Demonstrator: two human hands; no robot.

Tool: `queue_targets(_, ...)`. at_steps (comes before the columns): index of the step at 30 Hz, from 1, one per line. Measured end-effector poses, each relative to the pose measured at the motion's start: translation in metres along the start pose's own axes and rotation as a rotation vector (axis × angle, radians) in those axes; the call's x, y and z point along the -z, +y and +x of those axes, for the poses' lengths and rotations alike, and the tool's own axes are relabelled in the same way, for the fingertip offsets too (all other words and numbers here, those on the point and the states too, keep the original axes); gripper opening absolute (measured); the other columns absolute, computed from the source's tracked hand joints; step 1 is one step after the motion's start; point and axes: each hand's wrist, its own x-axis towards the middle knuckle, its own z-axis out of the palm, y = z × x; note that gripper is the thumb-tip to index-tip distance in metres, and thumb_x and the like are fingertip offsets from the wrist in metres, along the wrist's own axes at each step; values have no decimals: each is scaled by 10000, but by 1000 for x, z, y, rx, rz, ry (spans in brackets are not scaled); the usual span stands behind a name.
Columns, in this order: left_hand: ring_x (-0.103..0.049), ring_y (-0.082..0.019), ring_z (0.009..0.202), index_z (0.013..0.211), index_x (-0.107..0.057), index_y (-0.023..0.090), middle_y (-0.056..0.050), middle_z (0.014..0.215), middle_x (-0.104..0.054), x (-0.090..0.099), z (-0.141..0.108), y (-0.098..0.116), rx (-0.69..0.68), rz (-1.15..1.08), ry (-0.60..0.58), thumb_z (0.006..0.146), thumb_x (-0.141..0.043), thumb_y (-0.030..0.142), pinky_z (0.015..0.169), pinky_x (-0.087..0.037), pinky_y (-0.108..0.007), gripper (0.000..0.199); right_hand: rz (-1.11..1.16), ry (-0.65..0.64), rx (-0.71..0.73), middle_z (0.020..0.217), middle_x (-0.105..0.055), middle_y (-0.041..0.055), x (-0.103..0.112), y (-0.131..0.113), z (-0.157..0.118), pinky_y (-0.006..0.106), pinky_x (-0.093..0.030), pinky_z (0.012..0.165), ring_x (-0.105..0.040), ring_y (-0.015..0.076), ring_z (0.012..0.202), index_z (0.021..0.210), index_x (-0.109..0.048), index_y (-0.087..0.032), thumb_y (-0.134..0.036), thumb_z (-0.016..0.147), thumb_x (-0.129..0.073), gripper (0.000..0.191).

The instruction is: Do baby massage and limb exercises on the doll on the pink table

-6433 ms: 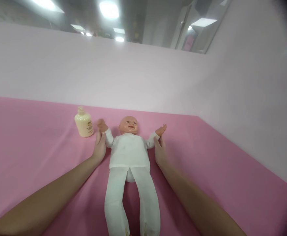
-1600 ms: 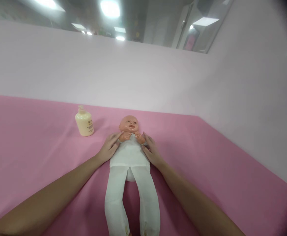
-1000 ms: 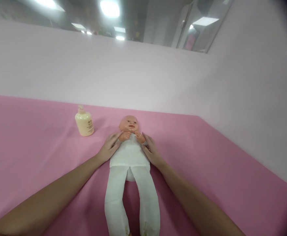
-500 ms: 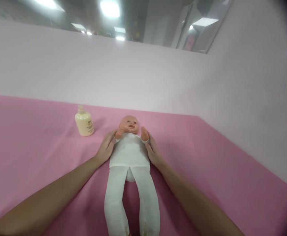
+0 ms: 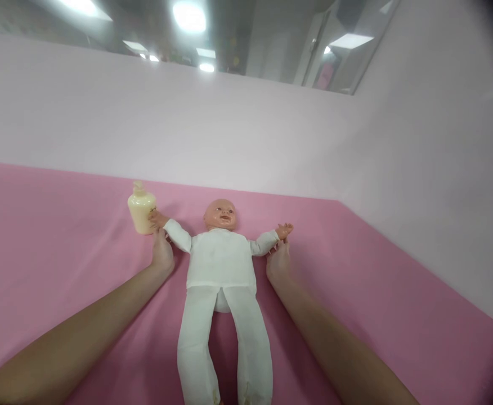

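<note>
doll (image 5: 221,274) on its back on the pink table (image 5: 81,225), face up, head toward the white wall (image 5: 229,129) and legs toward me, running out of view at the bottom edge. it wears a white top (image 5: 219,256) and white trousers (image 5: 196,332), and its arms are spread wide to both sides. my left hand (image 5: 162,253) pinches the arm on my left near the wrist; my right hand (image 5: 278,264) pinches the other arm near its cuff. most of my fingers are hidden behind the sleeves. on my left a cream pump bottle (image 5: 137,212) stands upright, and the doll's small hand overlaps the front of it; the view is soft there, so i can't fairly say whether they touch. above the wall, a pane of glass (image 5: 229,34) shows bright lights (image 5: 188,17).
</note>
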Motion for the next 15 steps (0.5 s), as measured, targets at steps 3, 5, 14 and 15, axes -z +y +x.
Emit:
queue_targets(3,-565,-203,1215,1134,-545,286,-19,1218,-624,1,1,-2,-13,-15,-7,926,-512,457,977,-488,-324,272,23,4,-7,1452,-505,24,0,0,1,336,-469,990,-540,189,1240,1445,-419,-307,-348,861,-467,588)
queue_targets(5,-514,-202,1297,1237,-476,307,-23,1362,-558,1,1,-3,-33,0,-37,917,-548,453,1035,-459,-334,360,35,-11,6,1480,-483,30,0,1,2,339,-461,1016,-525,185,1263,1443,-427,-293,-351,863,-464,584)
queue_targets(14,-404,-231,1403,1439,-262,353,-41,1541,-378,2,-2,1,-87,147,-148,873,-616,339,1118,-404,-401,667,-35,-75,67,1544,-415,21,4,2,3,325,-464,1021,-470,189,1343,1459,-433,-313,-381,885,-440,578)
queue_targets(15,-405,-232,1400,1450,-246,357,-43,1541,-374,2,-2,1,-98,162,-160,878,-608,337,1115,-407,-404,677,-52,-84,81,1551,-406,25,5,3,3,337,-464,1024,-465,193,1350,1469,-421,-316,-391,894,-431,580)
